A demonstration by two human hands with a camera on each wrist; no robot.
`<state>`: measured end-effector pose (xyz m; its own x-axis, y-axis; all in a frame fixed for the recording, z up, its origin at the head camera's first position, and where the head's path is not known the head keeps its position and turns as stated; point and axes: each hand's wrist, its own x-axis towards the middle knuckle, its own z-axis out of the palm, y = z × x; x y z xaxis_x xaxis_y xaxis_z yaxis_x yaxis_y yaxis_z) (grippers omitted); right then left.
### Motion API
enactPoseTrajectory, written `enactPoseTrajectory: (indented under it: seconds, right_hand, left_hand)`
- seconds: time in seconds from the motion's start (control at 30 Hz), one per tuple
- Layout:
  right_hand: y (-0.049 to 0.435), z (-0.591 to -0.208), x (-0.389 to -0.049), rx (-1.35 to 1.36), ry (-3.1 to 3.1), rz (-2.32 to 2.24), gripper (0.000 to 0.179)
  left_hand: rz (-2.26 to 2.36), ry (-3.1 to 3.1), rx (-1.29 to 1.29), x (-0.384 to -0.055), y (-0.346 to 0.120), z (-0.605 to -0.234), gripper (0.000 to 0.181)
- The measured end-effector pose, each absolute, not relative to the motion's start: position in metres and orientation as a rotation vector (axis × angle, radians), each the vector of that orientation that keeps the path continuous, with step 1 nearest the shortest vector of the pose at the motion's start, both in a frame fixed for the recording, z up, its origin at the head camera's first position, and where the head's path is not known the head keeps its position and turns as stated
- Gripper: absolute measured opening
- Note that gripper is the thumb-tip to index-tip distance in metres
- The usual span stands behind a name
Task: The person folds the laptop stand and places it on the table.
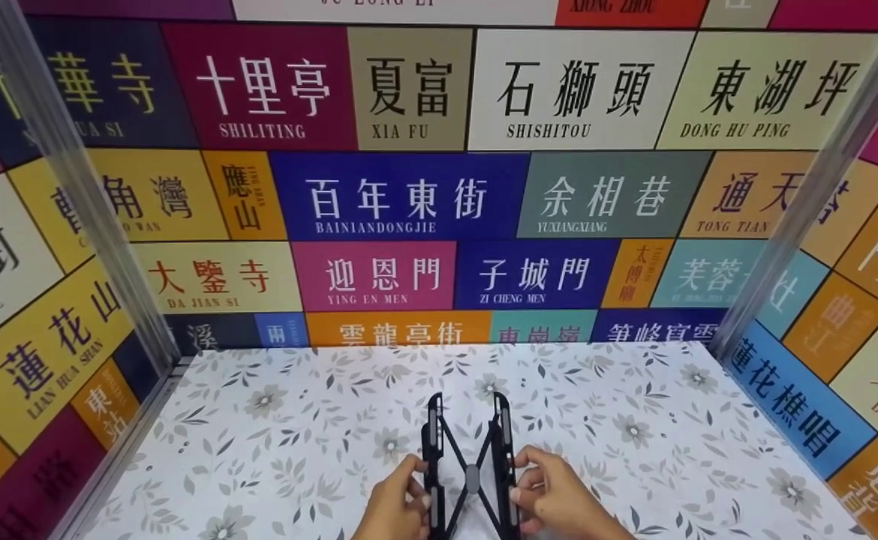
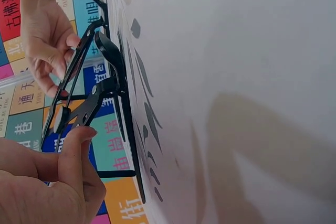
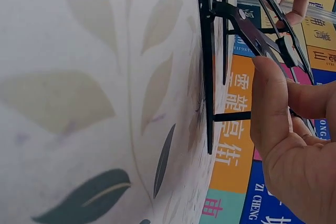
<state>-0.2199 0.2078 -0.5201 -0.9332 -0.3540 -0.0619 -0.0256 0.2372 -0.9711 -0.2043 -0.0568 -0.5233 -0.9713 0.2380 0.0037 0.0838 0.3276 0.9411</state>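
A black folding laptop stand (image 1: 473,478) stands on the table in the head view, its two side arms partly spread and joined by crossed bars. My left hand (image 1: 396,501) pinches the left arm between thumb and fingers. On the other side, my right hand (image 1: 561,496) grips the right arm the same way. From the left wrist view, the left thumb and finger (image 2: 79,153) hold a flat black piece above the base bar (image 2: 129,140). Seen from the right wrist, the right hand (image 3: 299,129) pinches the matching piece, while the lower bar (image 3: 208,77) lies along the tabletop.
A white tabletop with a grey flower and leaf print (image 1: 296,420) spreads around the stand. Colourful panels with Chinese place names (image 1: 401,195) form walls behind and on both sides. Clear corner posts (image 1: 799,195) rise at the table's back corners.
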Motion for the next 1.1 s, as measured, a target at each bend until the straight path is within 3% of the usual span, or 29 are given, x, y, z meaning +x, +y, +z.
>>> enactPoseTrajectory:
  seconds: [1.1]
  right_hand:
    - [0.187,-0.519,-0.216,-0.378,2.204,-1.736,0.037]
  left_hand:
    - [1.742,2.480,0.361,-0.198,-0.033,-0.523,0.038]
